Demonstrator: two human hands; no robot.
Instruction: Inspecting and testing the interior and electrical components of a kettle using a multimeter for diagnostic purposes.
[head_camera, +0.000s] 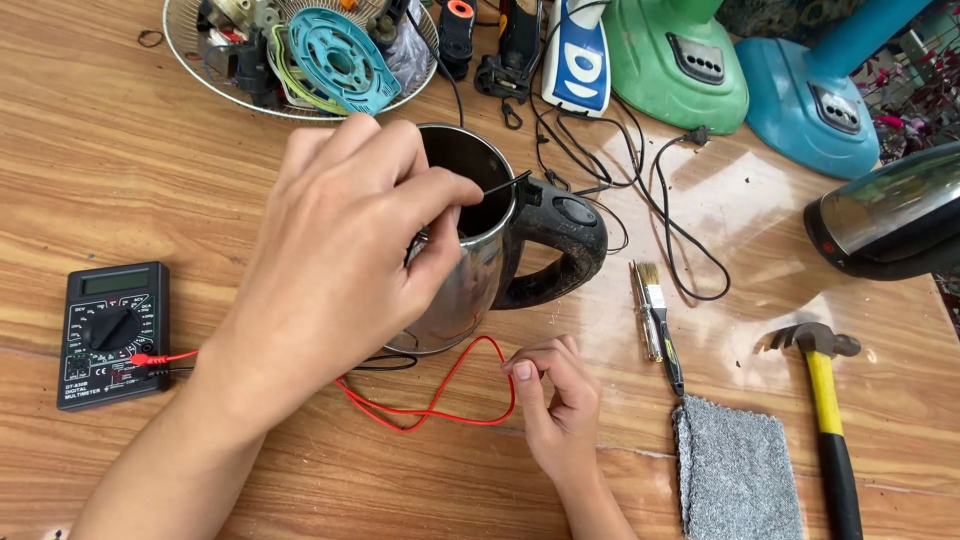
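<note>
A steel electric kettle (470, 290) with a black handle (560, 250) stands open at the table's middle. My left hand (330, 260) hovers over its mouth, pinching a thin black probe (500, 186) that points across the opening. My right hand (558, 400) rests on the table just in front of the kettle, fingers curled on the red lead (440, 395). That lead loops on the wood and runs left to a black multimeter (112, 332). A black lead also goes under my left arm toward the meter.
A paintbrush (660, 320), a grey cloth (738, 472) and a yellow-handled hammer (828, 420) lie at the right. A second kettle (890, 212) sits at the right edge. At the back are a fan grille with parts (290, 55), green (675, 60) and blue (815, 90) fan bases, and black cords (660, 190).
</note>
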